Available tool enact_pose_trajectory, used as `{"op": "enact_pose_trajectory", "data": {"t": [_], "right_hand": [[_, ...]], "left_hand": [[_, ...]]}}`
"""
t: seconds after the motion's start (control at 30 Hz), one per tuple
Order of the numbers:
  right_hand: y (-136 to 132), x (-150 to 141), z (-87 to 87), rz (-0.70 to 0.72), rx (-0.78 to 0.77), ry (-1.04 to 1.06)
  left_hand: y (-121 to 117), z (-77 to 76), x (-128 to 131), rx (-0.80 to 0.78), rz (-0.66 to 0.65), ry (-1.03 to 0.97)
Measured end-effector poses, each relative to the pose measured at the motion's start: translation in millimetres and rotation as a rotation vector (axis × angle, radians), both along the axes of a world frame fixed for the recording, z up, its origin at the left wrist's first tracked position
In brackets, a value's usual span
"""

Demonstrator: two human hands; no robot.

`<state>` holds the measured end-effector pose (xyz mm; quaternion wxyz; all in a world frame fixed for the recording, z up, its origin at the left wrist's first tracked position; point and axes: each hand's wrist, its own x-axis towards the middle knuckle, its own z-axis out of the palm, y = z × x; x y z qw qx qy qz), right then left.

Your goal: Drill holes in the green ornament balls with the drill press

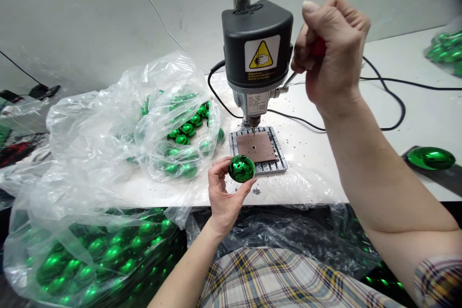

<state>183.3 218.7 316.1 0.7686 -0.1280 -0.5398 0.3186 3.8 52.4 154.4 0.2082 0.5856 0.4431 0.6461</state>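
My left hand (225,197) pinches a shiny green half-shell (241,169) by its edges, just in front of the drill press base (281,166). A small dark spot, perhaps a hole, shows on the shell's glossy face. My right hand (334,50) is closed round the red-ended feed lever (288,79) at the right side of the drill press (258,48). Under the chuck, the thin drill bit (254,131) stands over a brown board (265,147) with a dark hole in it.
Clear plastic bags (97,120) with green shells (187,129) lie at left; another full bag (90,260) sits below the table edge. Black shavings litter the white tabletop (155,192). A power cable (393,96) loops at right, near another green piece (431,158).
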Motion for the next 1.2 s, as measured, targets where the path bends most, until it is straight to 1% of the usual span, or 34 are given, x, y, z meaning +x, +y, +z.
{"op": "enact_pose_trajectory", "data": {"t": [0.1,0.17,0.33,0.43,0.47,0.5,0.53,0.6,0.63,0.67,0.7,0.73,0.77,0.8,0.87,0.93,1.0,1.07,1.13,1.2], "right_hand": [[8,0,-0.1,-0.033,0.007,-0.005],[13,2,-1.9,-0.045,-0.018,-0.025],[32,15,-14.6,-0.002,-0.183,-0.136],[39,24,-23.9,-0.004,-0.272,-0.22],[38,26,-26.3,-0.045,-0.269,-0.236],[33,29,-28.4,-0.127,-0.238,-0.244],[25,31,-30.5,-0.244,-0.172,-0.242],[0,32,-37.0,-0.559,0.022,-0.269],[-17,30,-42.3,-0.66,0.124,-0.275],[-35,26,-49.4,-0.7,0.205,-0.255],[-54,20,-58.2,-0.662,0.228,-0.244],[-74,13,-68.6,-0.545,0.22,-0.304],[-92,5,-80.0,-0.385,0.141,-0.44],[-108,-3,-91.8,-0.295,0.068,-0.548],[-132,-18,-113.8,-0.202,-0.071,-0.681],[-145,-29,-130.2,-0.128,-0.204,-0.693],[-150,-35,-139.4,-0.083,-0.274,-0.644],[-151,-37,-143.5,-0.096,-0.283,-0.582],[-151,-38,-146.2,-0.13,-0.276,-0.517],[-153,-39,-150.5,-0.12,-0.319,-0.412]], "left_hand": [[-1,-0.5,-4,0.053,0.025,0.088],[-1,-1.3,-7,0.078,0.031,0.136],[-4,-4.0,-9,0.099,0.039,0.158],[-5,-3.6,-8,0.069,0.028,0.092],[-6,-2.6,-7,0.037,0.019,0.033],[-6,-1.2,-6,-0.013,0.004,-0.043],[-7,0.7,-5,-0.073,-0.015,-0.129],[-7,5.7,-5,-0.213,-0.069,-0.307],[-7,8.6,-6,-0.279,-0.108,-0.393],[-7,11.4,-7,-0.339,-0.151,-0.479],[-6,14.1,-7,-0.398,-0.199,-0.563],[-6,16.4,-8,-0.454,-0.246,-0.648],[-5,18.2,-9,-0.507,-0.291,-0.726],[-4,19.3,-9,-0.555,-0.326,-0.795],[-3,19.8,-8,-0.638,-0.375,-0.906],[-3,18.0,-6,-0.69,-0.409,-0.978],[-4,15.3,-3,-0.712,-0.436,-0.993],[-6,13.0,0,-0.703,-0.439,-0.958],[-8,12.1,3,-0.668,-0.415,-0.906],[-11,12.6,6,-0.601,-0.361,-0.847]]}}
